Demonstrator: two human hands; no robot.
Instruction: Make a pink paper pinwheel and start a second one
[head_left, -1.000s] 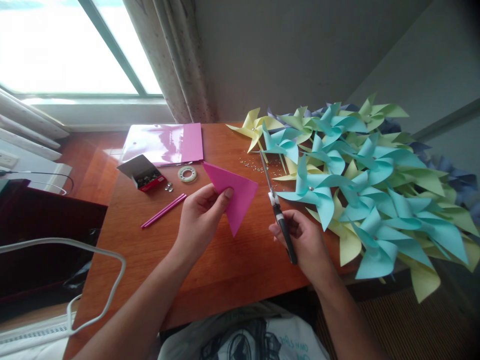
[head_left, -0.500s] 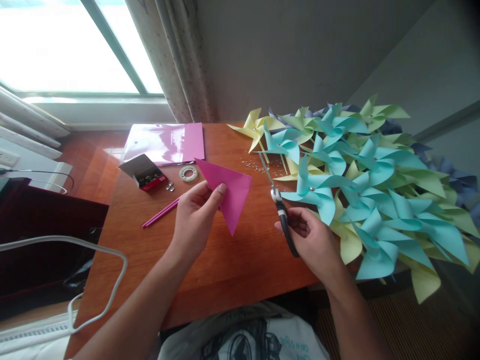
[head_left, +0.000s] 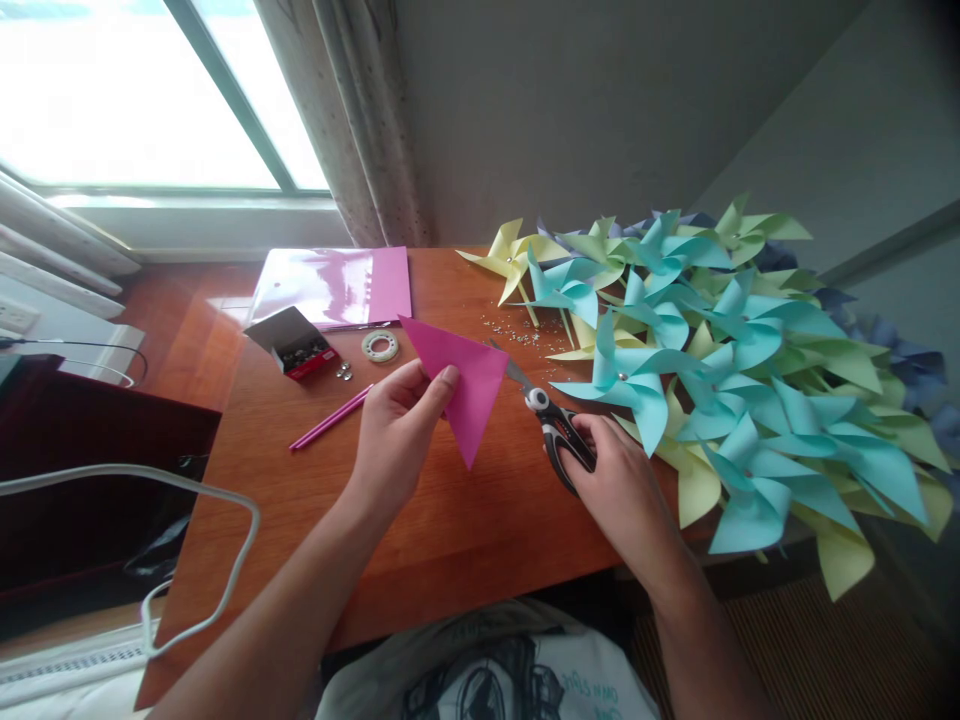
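Between thumb and fingers, my left hand (head_left: 405,420) pinches a pink paper triangle (head_left: 472,385), held above the table with one corner pointing down. My right hand (head_left: 607,465) grips the black-and-white handles of a pair of scissors (head_left: 541,405). The scissor blades point up and left, their tips close to the triangle's right corner; whether they touch the paper I cannot tell. Left of my left hand, two pink sticks (head_left: 326,418) lie on the table. A roll of tape (head_left: 380,346) is just beyond that hand.
Many pinwheels in turquoise (head_left: 622,378), yellow (head_left: 510,258) and purple cover the table's right side. Loose small metal bits (head_left: 517,330) are scattered near them. At the back left are a small open box (head_left: 292,345) and pink paper in a clear sleeve (head_left: 322,288). A white cable (head_left: 247,540) loops at left.
The scissors have turned and moved left, so their tips are now by the triangle's right corner. My left hand and the paper have hardly shifted.
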